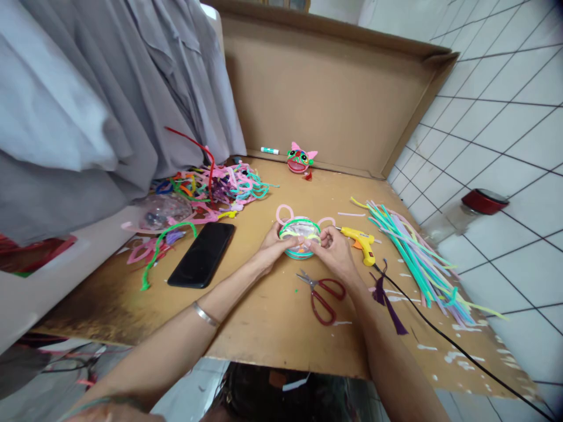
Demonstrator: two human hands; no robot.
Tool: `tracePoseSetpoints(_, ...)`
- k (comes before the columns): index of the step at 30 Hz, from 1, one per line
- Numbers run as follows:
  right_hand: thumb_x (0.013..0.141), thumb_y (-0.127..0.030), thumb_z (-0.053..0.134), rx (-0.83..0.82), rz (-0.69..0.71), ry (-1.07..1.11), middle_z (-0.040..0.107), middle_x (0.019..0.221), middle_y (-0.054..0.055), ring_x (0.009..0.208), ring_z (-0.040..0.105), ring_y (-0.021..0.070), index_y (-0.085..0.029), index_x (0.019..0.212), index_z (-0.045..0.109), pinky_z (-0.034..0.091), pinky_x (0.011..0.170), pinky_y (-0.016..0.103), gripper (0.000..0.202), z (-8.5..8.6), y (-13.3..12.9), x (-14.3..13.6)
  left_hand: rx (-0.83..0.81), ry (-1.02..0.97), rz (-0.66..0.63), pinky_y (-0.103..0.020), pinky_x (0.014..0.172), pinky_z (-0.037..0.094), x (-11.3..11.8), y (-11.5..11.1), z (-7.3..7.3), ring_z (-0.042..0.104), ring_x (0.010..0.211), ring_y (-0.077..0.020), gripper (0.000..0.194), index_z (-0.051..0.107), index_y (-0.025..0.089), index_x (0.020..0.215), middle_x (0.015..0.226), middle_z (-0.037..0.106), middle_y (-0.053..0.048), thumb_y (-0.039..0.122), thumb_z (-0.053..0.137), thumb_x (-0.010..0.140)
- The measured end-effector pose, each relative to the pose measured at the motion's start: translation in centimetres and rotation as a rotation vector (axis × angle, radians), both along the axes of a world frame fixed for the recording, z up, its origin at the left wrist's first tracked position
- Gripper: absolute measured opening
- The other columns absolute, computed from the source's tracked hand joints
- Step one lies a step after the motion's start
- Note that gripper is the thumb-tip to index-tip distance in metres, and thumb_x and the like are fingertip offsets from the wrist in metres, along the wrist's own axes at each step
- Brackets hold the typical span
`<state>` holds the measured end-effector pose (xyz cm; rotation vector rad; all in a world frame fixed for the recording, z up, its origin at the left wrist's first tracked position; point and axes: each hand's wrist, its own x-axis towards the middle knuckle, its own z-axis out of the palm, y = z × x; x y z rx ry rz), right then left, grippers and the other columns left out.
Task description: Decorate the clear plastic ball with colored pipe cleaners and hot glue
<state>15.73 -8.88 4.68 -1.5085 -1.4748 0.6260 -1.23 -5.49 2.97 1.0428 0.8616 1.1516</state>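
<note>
Held the round pipe-cleaner ornament over the middle of the brown tabletop, clamped at its left rim by the left hand and at its right rim by the right hand, with both thumbs over the front. Probably gripped from opposite sides to steady a light, springy ring and leave its clear centre in sight. Left the pink loops standing out from the upper edge, perhaps to spare them from crushing. Could not tell whether the lower edge touched the tabletop.

Saw the yellow glue gun just beside the right hand, likely placed there for easy reach, with its black cord running to the near right corner and past the purple tassel. Noticed open scissors just below the hands, between the forearms, a likely snag for any lowering of the wrists. Spotted the smartphone near the left forearm, the tangled pipe-cleaner heap beyond, and loose pipe cleaners bundled at right. Observed an animal-head ornament at the back against the cardboard panel, perhaps set there as a model.
</note>
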Motion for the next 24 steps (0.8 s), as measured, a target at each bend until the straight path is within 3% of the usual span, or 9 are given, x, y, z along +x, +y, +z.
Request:
tracePoseSetpoints(12,0.059,-0.05,0.076,0.012,-0.02,0.034,0.05,0.064,-0.004,0.059,0.046,0.0129,-0.023,0.071,0.051,0.038,0.056,0.028,0.039,-0.13,0.16,0.29,-0.005,0.003,-0.042,-0.04,0.099,0.048,-0.38,0.47,-0.19,0.065,0.106,-0.0263,0.076,0.06,0.017,0.118,0.111,0.071,-0.009,0.036,0.091,0.051)
tracePoseSetpoints(17,0.058,-0.055,0.077,0.005,-0.016,0.06,0.05,0.063,-0.004,0.058,0.045,0.0127,-0.023,0.069,0.051,0.038,0.054,0.028,0.043,0.19,0.11,0.19,0.008,-0.043,-0.083,-0.042,0.104,0.045,-0.4,0.42,-0.08,0.062,0.117,-0.0299,0.061,0.064,0.016,0.114,0.122,0.069,-0.013,0.049,0.081,0.066)
tracePoseSetpoints(24,0.054,-0.055,0.079,-0.007,0.0,0.144,0.049,0.062,-0.004,0.058,0.046,0.0126,-0.023,0.068,0.052,0.04,0.053,0.027,0.045,0.39,0.12,0.13,0.016,-0.013,-0.102,-0.045,0.106,0.043,-0.64,0.53,-0.16,0.062,0.117,-0.0304,0.059,0.063,0.018,0.119,0.118,0.071,-0.01,0.035,0.079,0.064)
